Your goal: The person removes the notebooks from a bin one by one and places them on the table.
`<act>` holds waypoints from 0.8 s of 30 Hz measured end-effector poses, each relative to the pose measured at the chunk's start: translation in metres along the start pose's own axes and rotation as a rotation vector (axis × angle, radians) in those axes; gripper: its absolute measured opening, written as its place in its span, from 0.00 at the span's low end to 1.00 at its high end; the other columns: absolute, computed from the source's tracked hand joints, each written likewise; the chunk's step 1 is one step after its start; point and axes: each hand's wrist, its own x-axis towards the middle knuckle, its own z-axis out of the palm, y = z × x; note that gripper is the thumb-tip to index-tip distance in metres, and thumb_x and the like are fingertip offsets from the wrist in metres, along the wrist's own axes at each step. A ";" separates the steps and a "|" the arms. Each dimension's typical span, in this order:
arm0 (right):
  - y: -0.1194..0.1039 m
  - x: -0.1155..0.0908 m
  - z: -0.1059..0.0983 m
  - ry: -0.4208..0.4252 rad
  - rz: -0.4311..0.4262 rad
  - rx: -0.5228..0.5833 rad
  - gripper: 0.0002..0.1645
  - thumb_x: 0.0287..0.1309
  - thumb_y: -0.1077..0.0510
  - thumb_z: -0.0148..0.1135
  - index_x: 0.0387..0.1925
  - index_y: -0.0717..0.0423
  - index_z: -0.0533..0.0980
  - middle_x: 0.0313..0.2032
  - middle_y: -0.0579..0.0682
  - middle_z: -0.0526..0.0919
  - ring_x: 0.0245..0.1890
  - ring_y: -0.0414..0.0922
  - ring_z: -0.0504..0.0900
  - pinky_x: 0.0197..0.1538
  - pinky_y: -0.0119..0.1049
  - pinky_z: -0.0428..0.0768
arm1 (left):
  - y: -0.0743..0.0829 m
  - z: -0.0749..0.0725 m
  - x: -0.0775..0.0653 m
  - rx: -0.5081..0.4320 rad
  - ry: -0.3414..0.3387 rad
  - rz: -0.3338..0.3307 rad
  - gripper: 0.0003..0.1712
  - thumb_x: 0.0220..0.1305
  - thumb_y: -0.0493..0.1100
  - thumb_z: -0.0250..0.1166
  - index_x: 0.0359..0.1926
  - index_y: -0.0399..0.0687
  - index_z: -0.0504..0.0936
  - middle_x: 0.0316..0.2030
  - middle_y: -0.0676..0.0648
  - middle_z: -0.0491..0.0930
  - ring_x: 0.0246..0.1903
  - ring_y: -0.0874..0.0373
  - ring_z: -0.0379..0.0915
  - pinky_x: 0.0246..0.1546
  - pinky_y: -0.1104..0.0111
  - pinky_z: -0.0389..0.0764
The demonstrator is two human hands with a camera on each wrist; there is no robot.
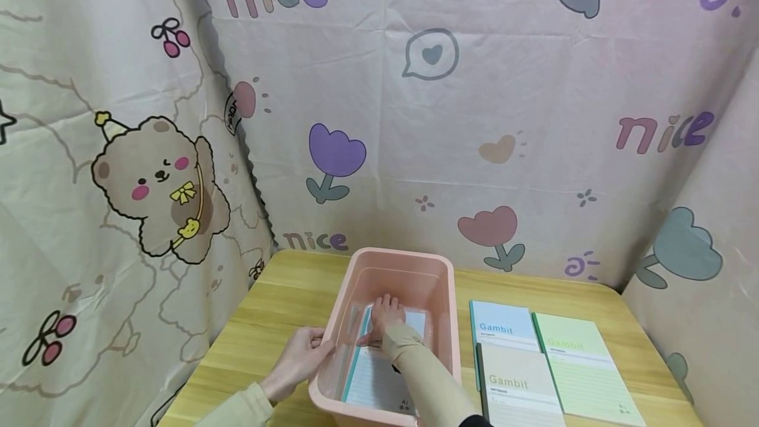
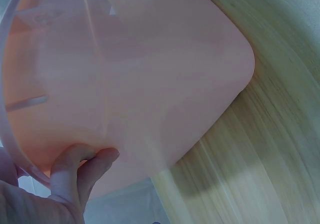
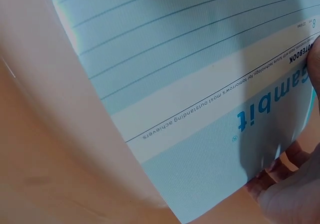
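A pink plastic bin [image 1: 403,275] stands on the wooden table. My left hand [image 1: 299,361] grips its left rim; in the left wrist view, the fingers of that hand [image 2: 70,189] bend over the bin wall [image 2: 175,59]. Inside the bin lies a light blue notebook [image 1: 373,381] with a teal spine. My right hand [image 1: 388,321] reaches in and holds this notebook near its top end. The right wrist view shows the blue cover [image 3: 190,104] lettered "Gambit", with the thumb on it and the other fingers of the right hand [image 3: 290,196] at the edge, their tips partly hidden.
Right of the bin lie a blue notebook [image 1: 501,318], a green notebook [image 1: 584,368] and a beige notebook [image 1: 522,387], which overlaps the blue one. A patterned cloth [image 1: 391,117] hangs behind the table [image 1: 261,308] and along both sides.
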 end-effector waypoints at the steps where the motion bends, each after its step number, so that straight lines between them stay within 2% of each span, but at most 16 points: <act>1: 0.000 0.000 0.000 0.002 0.001 0.003 0.62 0.24 0.27 0.81 0.56 0.61 0.71 0.53 0.58 0.76 0.53 0.53 0.75 0.64 0.48 0.78 | 0.000 0.000 0.000 -0.001 0.000 -0.003 0.23 0.64 0.34 0.56 0.55 0.18 0.75 0.41 0.28 0.86 0.39 0.45 0.88 0.38 0.58 0.91; 10: 0.001 -0.001 -0.002 0.012 -0.001 -0.050 0.60 0.22 0.24 0.80 0.52 0.60 0.73 0.48 0.57 0.77 0.52 0.53 0.74 0.64 0.46 0.77 | -0.001 0.000 -0.001 0.001 0.004 -0.002 0.24 0.64 0.34 0.57 0.56 0.17 0.74 0.41 0.28 0.86 0.38 0.44 0.88 0.38 0.59 0.91; 17: 0.000 -0.002 -0.001 0.020 0.005 0.004 0.60 0.22 0.27 0.82 0.51 0.62 0.73 0.46 0.58 0.75 0.48 0.54 0.75 0.59 0.48 0.80 | 0.000 0.000 -0.001 -0.006 -0.002 -0.002 0.23 0.64 0.34 0.57 0.55 0.17 0.74 0.41 0.28 0.86 0.38 0.43 0.88 0.37 0.59 0.91; 21: 0.000 0.002 0.002 0.042 -0.026 -0.071 0.55 0.20 0.25 0.81 0.44 0.60 0.76 0.40 0.55 0.75 0.41 0.50 0.74 0.53 0.43 0.79 | -0.001 -0.001 -0.002 -0.010 -0.013 -0.005 0.24 0.64 0.33 0.56 0.56 0.17 0.74 0.40 0.29 0.86 0.38 0.44 0.88 0.36 0.60 0.91; 24: 0.001 0.004 0.005 0.044 -0.053 -0.102 0.51 0.23 0.23 0.79 0.40 0.57 0.78 0.37 0.52 0.79 0.39 0.48 0.74 0.51 0.42 0.77 | -0.001 -0.001 -0.003 -0.011 -0.018 -0.005 0.24 0.64 0.33 0.56 0.56 0.17 0.73 0.40 0.29 0.86 0.37 0.45 0.88 0.36 0.61 0.91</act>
